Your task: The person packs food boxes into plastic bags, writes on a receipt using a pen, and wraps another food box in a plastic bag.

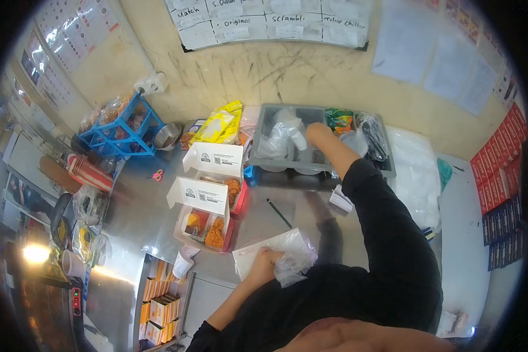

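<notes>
My left hand (266,265) is close to my body, its fingers closed on a crumpled clear plastic bag (290,268). Under and beside it is a flat white pack (252,251), partly wrapped in clear film. My right hand (319,136) reaches into a grey divided tray (268,111) against the wall, and its fingertips are hidden inside a middle compartment. Left of that hand, a bundle of white plastic bags (284,136) fills a compartment. To its right lie green-and-orange packets (338,119) and black wrapped cutlery-like items (371,138).
Two open red-and-white boxes hold fried chicken (216,233). A dark pen (278,212) and pink scissors (157,175) lie on the steel counter (141,205). At the back are yellow packaging (223,123), a metal bowl (168,136) and a blue rack (123,129). White sheets (413,170) lie right.
</notes>
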Tool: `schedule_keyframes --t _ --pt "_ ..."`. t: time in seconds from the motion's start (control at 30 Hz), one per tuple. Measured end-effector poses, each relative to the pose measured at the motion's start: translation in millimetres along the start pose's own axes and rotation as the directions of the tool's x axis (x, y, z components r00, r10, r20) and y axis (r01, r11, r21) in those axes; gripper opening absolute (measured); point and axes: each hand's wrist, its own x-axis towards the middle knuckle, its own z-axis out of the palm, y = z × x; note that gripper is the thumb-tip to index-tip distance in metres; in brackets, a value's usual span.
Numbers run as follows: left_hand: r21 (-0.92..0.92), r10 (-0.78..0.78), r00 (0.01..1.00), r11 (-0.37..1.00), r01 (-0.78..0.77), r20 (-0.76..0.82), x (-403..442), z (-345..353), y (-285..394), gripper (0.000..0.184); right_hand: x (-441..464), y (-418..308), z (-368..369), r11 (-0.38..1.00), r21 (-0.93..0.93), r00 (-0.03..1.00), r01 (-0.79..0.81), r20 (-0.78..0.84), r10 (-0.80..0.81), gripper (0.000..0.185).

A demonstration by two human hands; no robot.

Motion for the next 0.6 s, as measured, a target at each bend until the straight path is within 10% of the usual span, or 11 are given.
schedule_keyframes --t 0.1,0.17,0.33,0.4,0.5,0.6 --pt "0.137 0.11 0.993 0.984 -0.115 0.043 -3 -4 0 0.008 -12 10 -7 0.999 0.013 0.995 0.037 -0.089 -0.036 0.021" --pt "0.576 0.326 0.923 0.723 -0.383 0.204 -6 -3 18 0.011 20 24 11 0.998 0.008 0.988 0.059 -0.142 -0.057 0.02" --pt "0.569 0.275 0.934 0.74 -0.358 0.229 -8 -3 24 0.011 -13 32 6 0.915 0.298 0.917 0.272 -0.368 -0.153 0.022" --pt "0.584 0.375 0.886 0.668 -0.461 0.271 -9 -4 25 0.012 -3 44 19 0.549 0.743 0.913 0.383 -0.393 -0.107 0.022" --pt "0.302 0.246 0.952 0.908 -0.291 0.18 3 -11 -18 0.017 -70 23 -3 0.371 0.885 0.957 0.281 -0.287 -0.039 0.018" --pt "0.396 0.266 0.958 0.873 -0.285 0.102 0 -7 -19 0.026 -132 17 2 0.71 0.559 0.901 0.429 -0.318 -0.293 0.017"
